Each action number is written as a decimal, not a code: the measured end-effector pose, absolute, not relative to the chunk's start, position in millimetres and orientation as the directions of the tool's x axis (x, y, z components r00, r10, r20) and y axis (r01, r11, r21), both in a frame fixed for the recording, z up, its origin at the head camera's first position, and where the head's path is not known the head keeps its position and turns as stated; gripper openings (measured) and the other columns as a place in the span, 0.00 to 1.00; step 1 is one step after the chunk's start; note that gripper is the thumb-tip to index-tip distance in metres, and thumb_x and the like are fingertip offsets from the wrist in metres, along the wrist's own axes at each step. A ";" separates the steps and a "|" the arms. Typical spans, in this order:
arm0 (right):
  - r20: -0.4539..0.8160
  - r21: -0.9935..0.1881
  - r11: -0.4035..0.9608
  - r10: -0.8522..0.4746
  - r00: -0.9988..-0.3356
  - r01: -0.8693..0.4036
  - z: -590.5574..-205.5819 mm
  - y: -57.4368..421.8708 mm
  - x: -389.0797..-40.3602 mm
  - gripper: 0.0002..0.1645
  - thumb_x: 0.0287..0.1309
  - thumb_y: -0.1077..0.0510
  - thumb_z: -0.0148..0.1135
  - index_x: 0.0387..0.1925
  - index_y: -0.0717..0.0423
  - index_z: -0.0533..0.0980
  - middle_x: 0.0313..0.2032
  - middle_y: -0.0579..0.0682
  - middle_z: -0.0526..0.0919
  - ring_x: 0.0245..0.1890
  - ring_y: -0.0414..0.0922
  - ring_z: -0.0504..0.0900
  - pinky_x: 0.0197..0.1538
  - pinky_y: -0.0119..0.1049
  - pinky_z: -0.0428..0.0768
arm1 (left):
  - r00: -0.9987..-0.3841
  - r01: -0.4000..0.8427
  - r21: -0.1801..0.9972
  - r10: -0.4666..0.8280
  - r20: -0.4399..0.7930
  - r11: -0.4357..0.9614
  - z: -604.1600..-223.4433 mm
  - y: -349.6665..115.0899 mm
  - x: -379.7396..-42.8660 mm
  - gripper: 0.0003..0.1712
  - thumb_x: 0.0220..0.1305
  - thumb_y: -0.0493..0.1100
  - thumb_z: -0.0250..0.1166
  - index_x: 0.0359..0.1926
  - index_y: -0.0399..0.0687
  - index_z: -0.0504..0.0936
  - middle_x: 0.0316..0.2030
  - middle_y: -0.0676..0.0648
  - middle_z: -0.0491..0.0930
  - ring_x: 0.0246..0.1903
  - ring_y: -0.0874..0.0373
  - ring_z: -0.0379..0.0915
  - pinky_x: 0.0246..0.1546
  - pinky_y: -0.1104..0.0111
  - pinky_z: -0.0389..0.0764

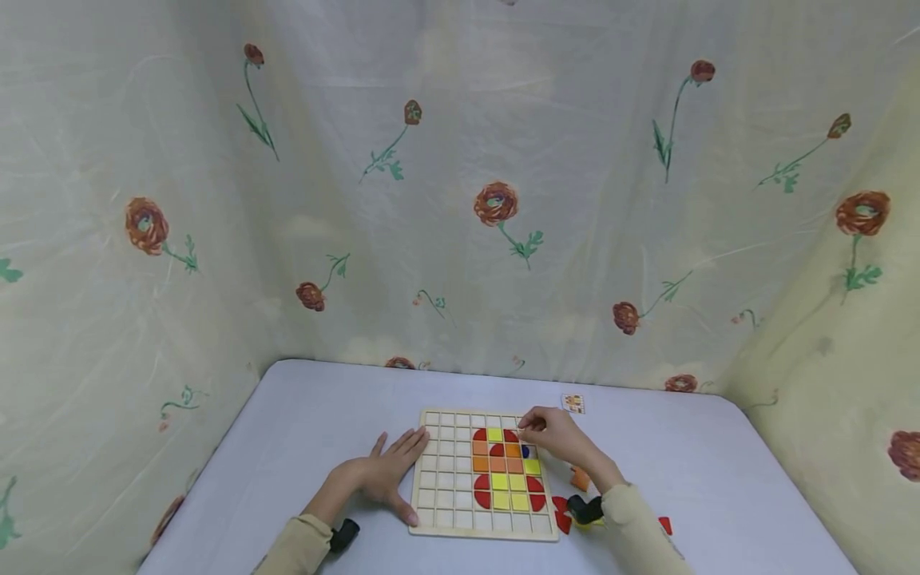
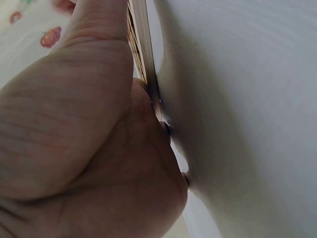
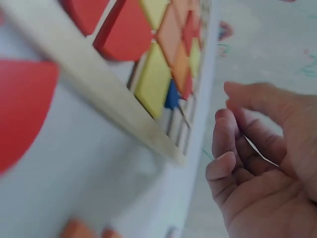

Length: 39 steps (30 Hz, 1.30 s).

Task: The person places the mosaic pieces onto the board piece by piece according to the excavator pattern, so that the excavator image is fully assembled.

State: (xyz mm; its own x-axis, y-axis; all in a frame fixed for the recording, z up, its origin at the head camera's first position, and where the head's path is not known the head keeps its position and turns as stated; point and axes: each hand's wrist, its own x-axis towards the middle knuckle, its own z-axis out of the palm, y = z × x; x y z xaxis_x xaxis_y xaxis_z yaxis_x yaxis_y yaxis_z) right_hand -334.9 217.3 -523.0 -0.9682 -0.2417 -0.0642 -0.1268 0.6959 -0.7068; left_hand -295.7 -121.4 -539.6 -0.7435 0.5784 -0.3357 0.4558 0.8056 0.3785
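Note:
A wooden grid board lies on the white table, its right half partly filled with red rounded pieces, yellow squares and orange squares. A blue piece sits near the right rim, beside a yellow square. My left hand rests along the board's left edge, fingers spread, thumb at the lower left corner. Over the board's upper right side, my right hand hovers close to a red piece. Its fingers are loosely bent, thumb near the index finger, with no piece showing between them.
A small picture card lies behind the board on the right. Loose orange pieces and red pieces lie right of the board, partly under my right forearm. Another red piece is farther right. A flowered curtain surrounds the table.

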 end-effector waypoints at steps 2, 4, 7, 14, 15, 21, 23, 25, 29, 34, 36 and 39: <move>-0.062 -0.717 0.684 -0.250 -0.966 -0.131 -518.0 227.2 -325.6 0.10 0.57 0.57 0.68 0.39 0.55 0.79 0.33 0.46 0.79 0.35 0.43 0.74 0.36 0.31 0.75 | -0.742 0.455 0.382 0.579 -0.336 0.804 -540.7 -121.1 -296.4 0.77 0.39 0.74 0.71 0.77 0.45 0.36 0.77 0.46 0.32 0.76 0.48 0.26 0.71 0.41 0.30; -0.094 -0.723 0.682 -0.260 -0.961 -0.114 -512.8 237.7 -314.3 0.13 0.55 0.57 0.69 0.40 0.57 0.77 0.34 0.47 0.78 0.36 0.43 0.73 0.35 0.30 0.74 | -0.741 0.453 0.384 0.579 -0.339 0.804 -542.4 -121.1 -297.6 0.77 0.39 0.74 0.70 0.77 0.46 0.36 0.77 0.46 0.32 0.76 0.48 0.25 0.71 0.41 0.29; -0.153 -0.720 0.690 -0.268 -0.951 -0.078 -507.5 253.0 -295.6 0.17 0.53 0.57 0.71 0.42 0.58 0.76 0.34 0.48 0.76 0.36 0.44 0.71 0.33 0.31 0.72 | -0.739 0.450 0.384 0.578 -0.346 0.806 -543.8 -120.8 -298.5 0.78 0.38 0.75 0.70 0.77 0.46 0.36 0.77 0.46 0.31 0.76 0.48 0.25 0.71 0.41 0.29; -0.251 -0.697 0.716 -0.286 -0.925 -0.032 -512.3 289.2 -253.7 0.21 0.49 0.56 0.73 0.43 0.58 0.76 0.34 0.48 0.77 0.36 0.43 0.71 0.36 0.32 0.72 | -0.749 0.437 0.379 0.564 -0.348 0.815 -542.7 -118.6 -298.1 0.77 0.37 0.75 0.71 0.77 0.47 0.37 0.78 0.47 0.33 0.77 0.49 0.26 0.71 0.41 0.30; -0.258 -0.693 0.721 -0.285 -0.923 -0.029 -514.7 294.4 -249.0 0.21 0.48 0.56 0.73 0.42 0.58 0.76 0.34 0.48 0.78 0.36 0.44 0.71 0.35 0.32 0.72 | -0.751 0.435 0.378 0.561 -0.348 0.817 -542.5 -118.2 -297.9 0.77 0.37 0.74 0.71 0.77 0.47 0.37 0.78 0.47 0.33 0.77 0.49 0.27 0.71 0.41 0.30; -0.289 -0.675 0.738 -0.255 -0.923 0.007 -531.3 315.3 -231.8 0.22 0.46 0.59 0.75 0.43 0.58 0.75 0.35 0.47 0.77 0.37 0.45 0.71 0.36 0.31 0.72 | -0.754 0.427 0.367 0.550 -0.360 0.826 -540.6 -117.0 -297.4 0.77 0.37 0.74 0.71 0.77 0.47 0.37 0.78 0.47 0.34 0.77 0.49 0.27 0.71 0.41 0.30; -0.281 -0.668 0.744 -0.240 -0.929 0.010 -536.0 317.4 -229.8 0.20 0.46 0.60 0.74 0.42 0.58 0.76 0.34 0.46 0.77 0.36 0.44 0.71 0.35 0.31 0.73 | -0.752 0.424 0.367 0.548 -0.367 0.828 -540.2 -116.7 -297.4 0.77 0.37 0.74 0.71 0.77 0.47 0.37 0.78 0.47 0.33 0.77 0.49 0.26 0.71 0.41 0.30; -0.271 -0.661 0.750 -0.218 -0.938 0.017 -539.1 317.2 -229.1 0.19 0.47 0.61 0.74 0.41 0.57 0.76 0.33 0.46 0.77 0.35 0.44 0.72 0.35 0.32 0.73 | -0.751 0.421 0.367 0.546 -0.372 0.829 -539.7 -116.8 -297.5 0.77 0.37 0.74 0.71 0.77 0.47 0.37 0.78 0.47 0.33 0.76 0.49 0.26 0.71 0.41 0.29; -0.260 -0.644 0.764 -0.176 -0.949 0.034 -540.0 314.2 -228.4 0.16 0.47 0.61 0.74 0.38 0.57 0.77 0.31 0.46 0.77 0.32 0.43 0.72 0.33 0.31 0.74 | -0.753 0.419 0.370 0.545 -0.370 0.829 -539.0 -117.2 -296.6 0.77 0.37 0.74 0.71 0.77 0.47 0.37 0.78 0.47 0.33 0.76 0.49 0.26 0.71 0.42 0.30; -0.210 -0.650 0.759 -0.190 -0.959 -0.009 -536.7 310.5 -231.3 0.17 0.46 0.60 0.74 0.38 0.58 0.77 0.30 0.46 0.77 0.31 0.42 0.72 0.30 0.30 0.73 | -0.756 0.423 0.369 0.547 -0.360 0.828 -539.5 -116.6 -295.8 0.77 0.38 0.73 0.71 0.77 0.47 0.36 0.78 0.47 0.33 0.77 0.49 0.27 0.71 0.41 0.31; -0.181 -0.663 0.747 -0.213 -0.960 -0.041 -535.0 307.5 -234.4 0.17 0.46 0.59 0.74 0.38 0.58 0.77 0.31 0.46 0.77 0.31 0.42 0.72 0.30 0.29 0.73 | -0.756 0.423 0.368 0.546 -0.360 0.828 -539.4 -116.6 -295.8 0.77 0.38 0.73 0.71 0.77 0.47 0.36 0.78 0.47 0.33 0.77 0.49 0.27 0.71 0.41 0.31; -0.162 -0.677 0.734 -0.228 -0.960 -0.060 -530.8 296.7 -240.3 0.17 0.47 0.58 0.74 0.38 0.57 0.77 0.31 0.46 0.78 0.32 0.42 0.72 0.31 0.29 0.74 | -0.756 0.426 0.370 0.549 -0.355 0.826 -540.2 -117.0 -296.0 0.77 0.38 0.73 0.71 0.77 0.47 0.36 0.78 0.47 0.33 0.77 0.49 0.26 0.71 0.41 0.31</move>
